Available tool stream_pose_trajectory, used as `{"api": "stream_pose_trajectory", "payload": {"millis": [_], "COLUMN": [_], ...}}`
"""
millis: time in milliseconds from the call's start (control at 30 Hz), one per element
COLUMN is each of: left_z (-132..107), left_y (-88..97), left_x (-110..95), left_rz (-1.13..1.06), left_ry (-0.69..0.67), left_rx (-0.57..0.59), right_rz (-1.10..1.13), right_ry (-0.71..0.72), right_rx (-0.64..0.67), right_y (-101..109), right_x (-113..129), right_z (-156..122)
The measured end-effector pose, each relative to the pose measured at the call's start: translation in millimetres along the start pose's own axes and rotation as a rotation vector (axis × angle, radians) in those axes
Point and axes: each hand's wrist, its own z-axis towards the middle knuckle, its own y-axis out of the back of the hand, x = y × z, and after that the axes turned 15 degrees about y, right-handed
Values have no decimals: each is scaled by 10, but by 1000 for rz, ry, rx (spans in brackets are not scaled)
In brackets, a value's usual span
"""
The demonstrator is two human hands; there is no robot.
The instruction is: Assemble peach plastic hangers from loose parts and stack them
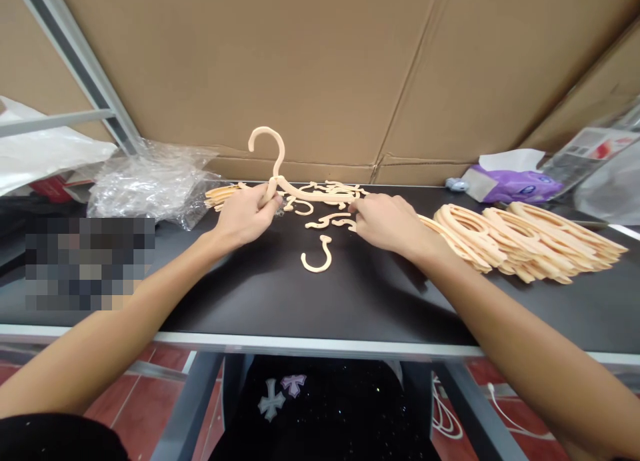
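Note:
Between my two hands is a cream plastic clothes hanger (317, 196), its curved hook standing upright at the left. My left hand (249, 214) is closed on the hanger near the base of the hook. At the hanger's right end, the fingers of my right hand (387, 222) are closed on the tip. One loose hanger hook (327, 256) lies on the black table just below, nearer to me. Several more loose hooks (327, 219) are scattered behind it, partly hidden by the hanger and my hands.
Stacked hanger bodies (530, 241) lie at the right, with a purple tissue pack (510, 183) behind them. Clear plastic bags (150, 184) sit at the left beside a blurred-out patch. A smaller cream pile (220, 196) is behind my left hand. Cardboard (280, 61) walls the back.

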Motion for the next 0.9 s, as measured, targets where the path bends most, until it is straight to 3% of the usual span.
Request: {"api": "stream_pose_trajectory", "payload": {"millis": [200, 333, 467, 567, 700, 900], "left_z": [-212, -341, -349, -291, -168, -4], "left_y": [7, -71, -130, -131, -104, -1], "left_x": [-191, -288, -279, -227, -119, -23], "left_rz": [-12, 146, 221, 260, 319, 316], "left_ry": [-153, -153, -142, -119, -26, 46], "left_rx": [218, 331, 369, 337, 207, -2], "right_rz": [23, 120, 177, 161, 87, 65], "right_ry": [-8, 18, 51, 20, -72, -141], "right_rx": [114, 53, 0, -3, 6, -123], "right_y": [-12, -85, -111, -78, -12, 31], "right_x": [28, 10, 4, 13, 15, -48], "right_z": [-15, 3, 23, 24, 3, -18]}}
